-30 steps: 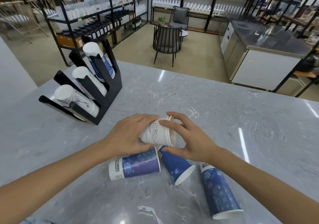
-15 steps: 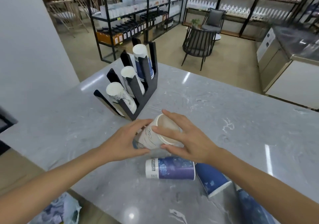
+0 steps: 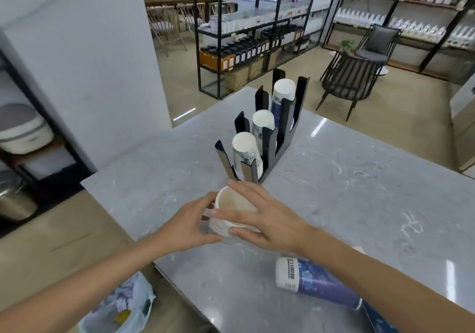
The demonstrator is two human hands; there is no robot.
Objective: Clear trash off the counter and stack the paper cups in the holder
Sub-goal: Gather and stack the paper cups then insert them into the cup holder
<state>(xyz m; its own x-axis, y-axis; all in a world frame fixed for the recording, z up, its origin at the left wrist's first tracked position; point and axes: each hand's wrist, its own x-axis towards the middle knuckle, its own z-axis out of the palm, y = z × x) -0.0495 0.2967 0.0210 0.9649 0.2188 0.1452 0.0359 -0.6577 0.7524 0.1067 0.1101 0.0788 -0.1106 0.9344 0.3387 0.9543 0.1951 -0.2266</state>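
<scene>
I hold a white paper cup [image 3: 231, 210] with its open mouth tilted up, just above the grey marble counter [image 3: 359, 178]. My left hand [image 3: 187, 226] grips its left side and my right hand [image 3: 264, 217] wraps its rim and right side. Directly behind the cup stands the black cup holder [image 3: 280, 137] with three slots, each holding stacked cups bottom-up: a white stack [image 3: 245, 150] nearest, another white one [image 3: 262, 124] in the middle, a blue one [image 3: 281, 96] farthest. A blue paper cup [image 3: 316, 282] lies on its side under my right forearm.
A plastic bag with trash [image 3: 120, 309] hangs below the counter's near left corner. Part of another blue cup [image 3: 377, 320] shows at the bottom right. A white pillar [image 3: 90, 63] stands to the left; shelves and a dark chair [image 3: 352, 81] are beyond the counter.
Both hands have carried the white cup left and toward the holder, away from the blue cups. The cup's mouth has turned upward. My view swung left, bringing the trash bag into sight.
</scene>
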